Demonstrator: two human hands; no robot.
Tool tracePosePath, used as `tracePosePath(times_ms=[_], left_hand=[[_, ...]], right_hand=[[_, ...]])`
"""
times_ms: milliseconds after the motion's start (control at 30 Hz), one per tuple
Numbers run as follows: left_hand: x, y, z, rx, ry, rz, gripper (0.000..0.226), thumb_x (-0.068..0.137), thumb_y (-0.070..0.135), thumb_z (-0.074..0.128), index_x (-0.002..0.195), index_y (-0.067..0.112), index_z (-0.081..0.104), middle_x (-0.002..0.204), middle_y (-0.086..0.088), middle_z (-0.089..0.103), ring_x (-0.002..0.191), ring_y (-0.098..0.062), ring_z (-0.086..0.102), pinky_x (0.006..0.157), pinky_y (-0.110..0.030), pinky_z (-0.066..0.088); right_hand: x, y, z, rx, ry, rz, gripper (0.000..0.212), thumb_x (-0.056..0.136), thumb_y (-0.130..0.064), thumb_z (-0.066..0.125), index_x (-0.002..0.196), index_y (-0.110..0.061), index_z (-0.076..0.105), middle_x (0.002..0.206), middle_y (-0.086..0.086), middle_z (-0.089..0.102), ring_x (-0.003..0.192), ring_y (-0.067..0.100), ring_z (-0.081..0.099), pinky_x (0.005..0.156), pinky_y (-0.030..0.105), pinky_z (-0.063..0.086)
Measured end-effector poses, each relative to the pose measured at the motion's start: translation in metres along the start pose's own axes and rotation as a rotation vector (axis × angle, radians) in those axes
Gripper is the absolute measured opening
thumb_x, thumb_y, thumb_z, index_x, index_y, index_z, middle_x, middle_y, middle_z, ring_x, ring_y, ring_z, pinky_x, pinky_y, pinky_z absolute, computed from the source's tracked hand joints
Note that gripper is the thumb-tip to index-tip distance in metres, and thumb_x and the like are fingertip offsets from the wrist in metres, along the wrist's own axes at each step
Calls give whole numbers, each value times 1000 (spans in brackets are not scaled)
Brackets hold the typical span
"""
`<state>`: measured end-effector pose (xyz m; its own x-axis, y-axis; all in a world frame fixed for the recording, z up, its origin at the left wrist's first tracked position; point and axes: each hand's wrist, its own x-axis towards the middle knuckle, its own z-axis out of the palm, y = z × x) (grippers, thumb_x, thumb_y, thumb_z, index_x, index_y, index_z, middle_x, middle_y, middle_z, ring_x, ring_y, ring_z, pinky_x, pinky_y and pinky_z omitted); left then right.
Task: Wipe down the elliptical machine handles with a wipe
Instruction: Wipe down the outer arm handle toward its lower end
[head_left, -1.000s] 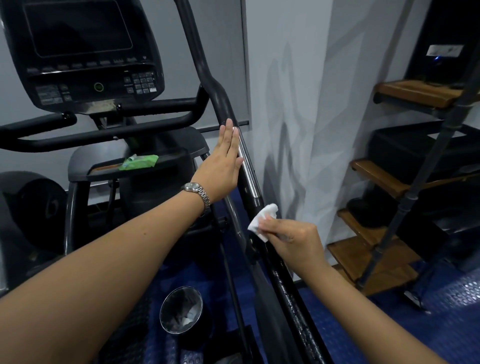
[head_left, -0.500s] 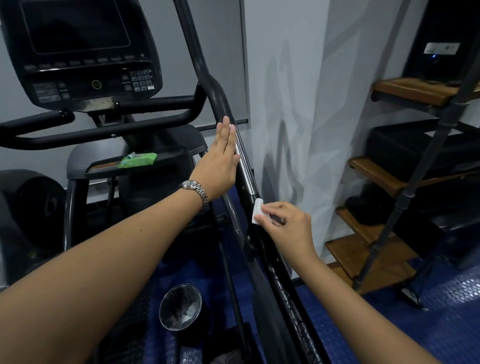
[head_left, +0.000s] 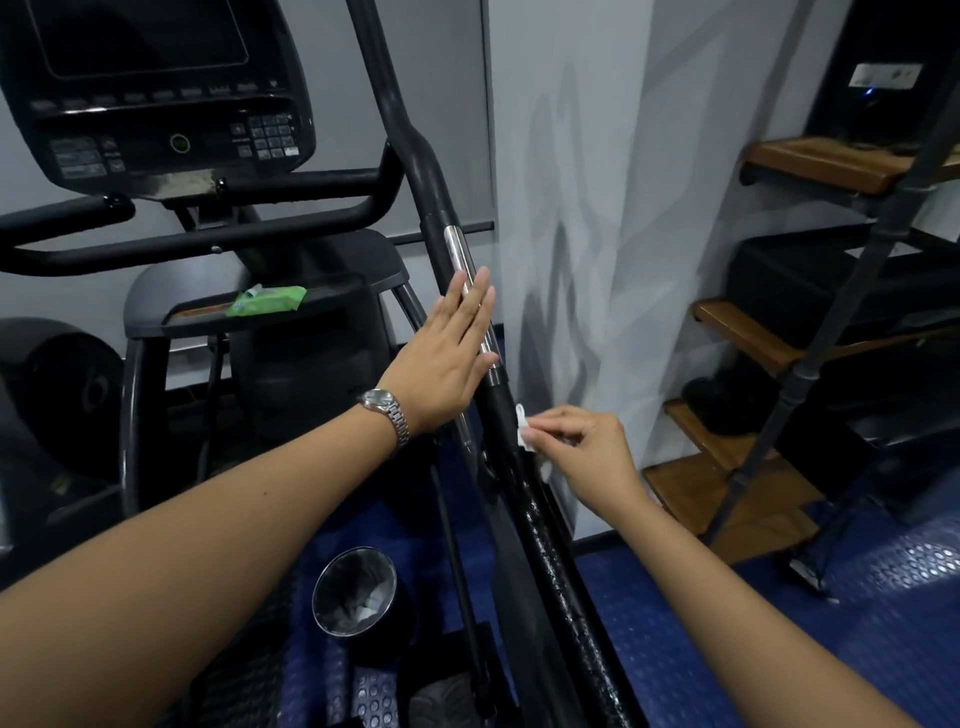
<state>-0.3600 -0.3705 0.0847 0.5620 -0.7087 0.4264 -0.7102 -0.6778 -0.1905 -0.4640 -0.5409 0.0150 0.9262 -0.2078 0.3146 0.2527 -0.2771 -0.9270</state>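
Note:
The elliptical's right moving handle (head_left: 415, 156) is a long black bar with a chrome sensor strip (head_left: 458, 249), running from top centre down to the bottom right. My left hand (head_left: 447, 358), with a metal watch on the wrist, lies flat and open against the bar's inner side, fingers reaching over the chrome strip. My right hand (head_left: 587, 447) pinches a small white wipe (head_left: 523, 431) and presses it on the bar's outer side just below the chrome part. The lower stretch of the bar looks wet and shiny.
The console (head_left: 156, 88) and fixed black handlebars (head_left: 208, 244) stand at the upper left. A green wipe pack (head_left: 265, 301) lies on the console tray. A small metal bin (head_left: 356, 592) sits on the blue floor below. A grey wall and wooden stair steps (head_left: 748, 332) are on the right.
My left hand has slid lower along the handle, uncovering the top of the chrome strip. My right hand has pressed the wipe closer onto the bar, staying at about the same place.

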Motion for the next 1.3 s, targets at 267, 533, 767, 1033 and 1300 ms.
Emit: tracePosePath(times_ms=[267, 533, 767, 1033, 1300], left_hand=[[0, 1, 2, 20, 3, 21, 63, 98, 36, 16, 145, -4, 7, 155, -20, 1, 143, -33, -6, 118, -46, 10], [0, 9, 4, 9, 23, -34, 61, 98, 32, 15, 145, -6, 5, 155, -22, -1, 143, -34, -8, 118, -45, 6], [0, 10, 5, 9, 21, -48, 61, 98, 33, 14, 145, -5, 4, 155, -21, -3, 143, -33, -10, 118, -46, 7], [-1, 11, 2, 9, 20, -50, 62, 97, 33, 14, 146, -3, 3, 155, -19, -4, 143, -31, -13, 118, -43, 2], [-1, 12, 2, 16, 19, -51, 61, 98, 33, 15, 146, -4, 4, 155, -20, -3, 143, -32, -10, 118, -42, 1]], right_hand=[[-4, 2, 4, -68, 26, -79, 14, 79, -10, 76, 92, -15, 77, 79, -4, 69, 72, 5, 64, 71, 15, 48], [10, -7, 9, 6, 46, -61, 12, 78, -8, 78, 89, -12, 77, 78, 4, 70, 70, 21, 67, 74, 34, 55], [-8, 3, -1, -10, -4, 34, 17, 73, -5, 80, 81, -20, 78, 69, -4, 68, 65, 13, 64, 73, 40, 56], [-20, 9, -3, -11, -7, 51, 14, 77, -7, 77, 87, -17, 77, 74, 6, 69, 68, 17, 64, 75, 39, 55], [-10, 3, 11, -7, 71, -63, 19, 81, -9, 74, 93, -22, 75, 82, -4, 69, 74, 25, 66, 71, 31, 55]])
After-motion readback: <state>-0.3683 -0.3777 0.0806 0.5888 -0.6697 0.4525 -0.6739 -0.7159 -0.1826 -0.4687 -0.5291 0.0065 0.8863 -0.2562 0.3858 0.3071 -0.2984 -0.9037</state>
